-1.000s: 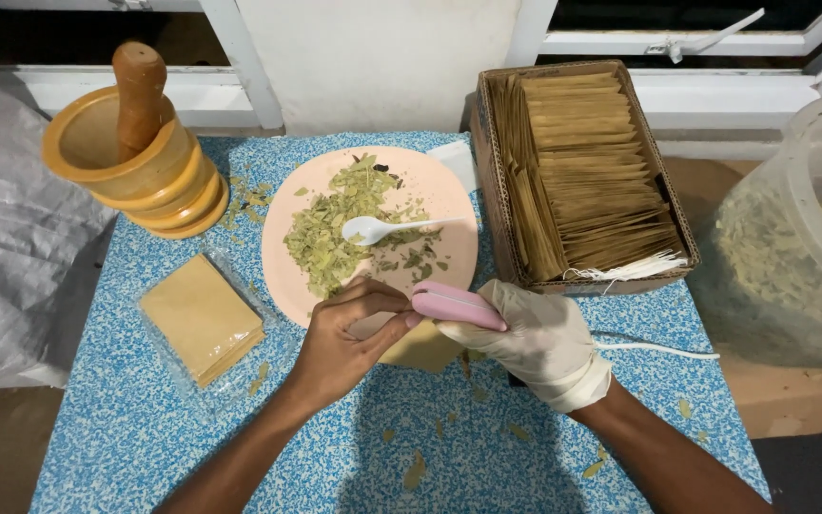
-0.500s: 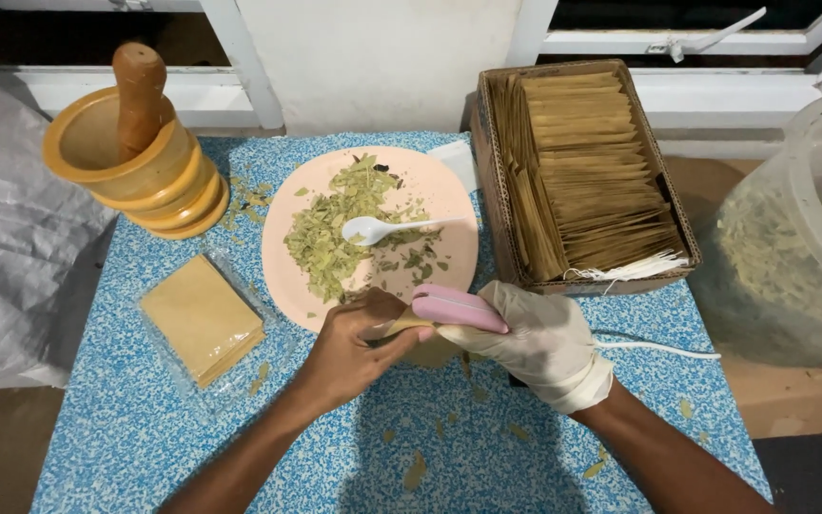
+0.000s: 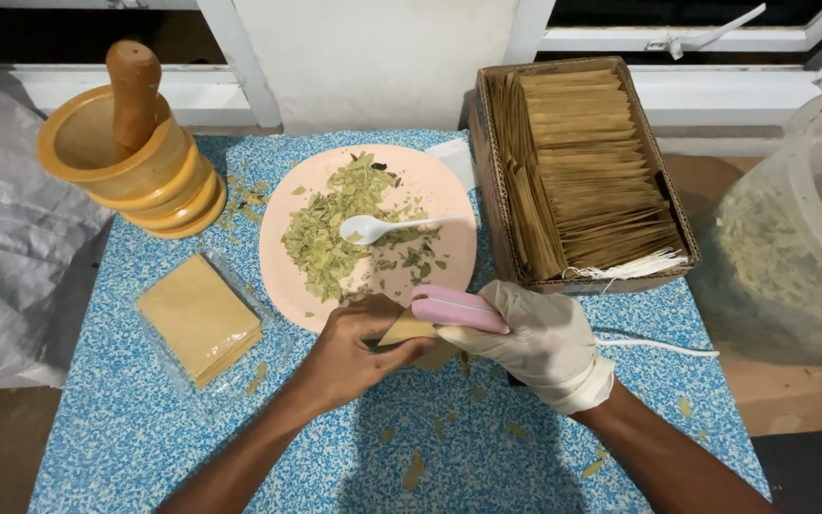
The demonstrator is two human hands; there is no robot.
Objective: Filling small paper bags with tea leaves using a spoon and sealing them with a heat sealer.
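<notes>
Cardboard box [image 3: 487, 162] of tan sachets [image 3: 592, 162] (upright, right); clear-wrapped tan stack [image 3: 197, 319] left.

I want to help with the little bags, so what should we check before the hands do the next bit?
1. Left hand grips the small tan bag: ok.
2. Gloved right hand holds the pink sealer at the bag's edge: ok.
3. Bag filled with leaves: cannot tell, hands hide it.
4. White spoon rests on the pink plate among the dried leaves: ok.
5. Empty bags stacked within reach: ok.
6. Cardboard box has room for more: cannot tell.
</notes>
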